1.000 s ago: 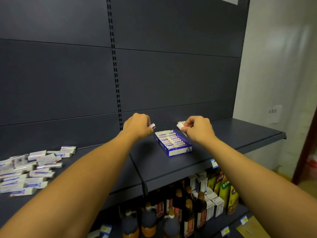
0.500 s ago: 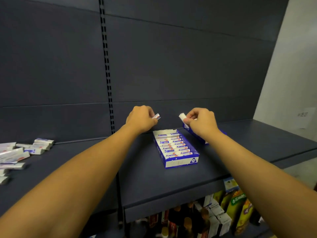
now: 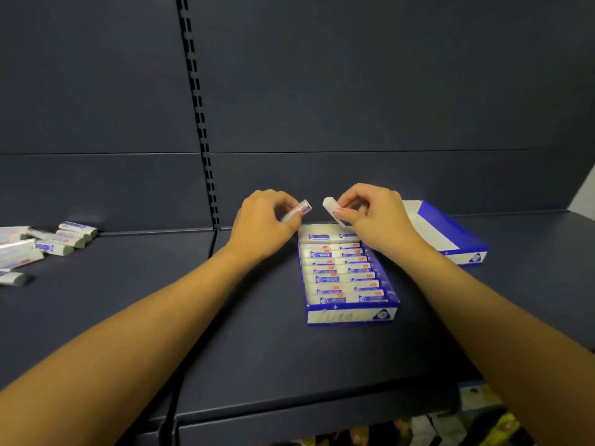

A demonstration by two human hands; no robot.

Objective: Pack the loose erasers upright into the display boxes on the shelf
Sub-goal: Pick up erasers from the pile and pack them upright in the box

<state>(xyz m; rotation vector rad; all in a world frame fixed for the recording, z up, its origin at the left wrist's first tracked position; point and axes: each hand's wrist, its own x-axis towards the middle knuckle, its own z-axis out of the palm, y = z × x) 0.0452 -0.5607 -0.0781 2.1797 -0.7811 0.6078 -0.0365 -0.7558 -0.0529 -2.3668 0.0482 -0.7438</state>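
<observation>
**Two erasers held over a nearly full box**

Both hands hover above the far end of the full box [image 3: 349, 312], a blue and white display box that sits on the dark shelf [image 3: 257, 349] with two rows of erasers packed side by side inside it. The left hand [image 3: 262, 225] pinches the left eraser [image 3: 297, 211] between thumb and curled fingers — its printed sleeve end points up and to the right. The right hand [image 3: 376, 217] grasps the right eraser [image 3: 331, 206] the same way, fingers curled round it, with the bare white end tilted up to the left. The two erasers are near each other but apart, both just above the box's back edge and not yet inside it.

Behind the right wrist lies the second box [image 3: 447, 233], also blue and white; the part of its inside that shows is plain white, and the arm hides the rest.

Well off to the left, on the neighbouring shelf board, the loose erasers [image 3: 48, 244] lie flat in a scattered heap — some run out of view at the edge. Below the shelf's front lip, goods on a lower level show only as blurred shapes.
</observation>
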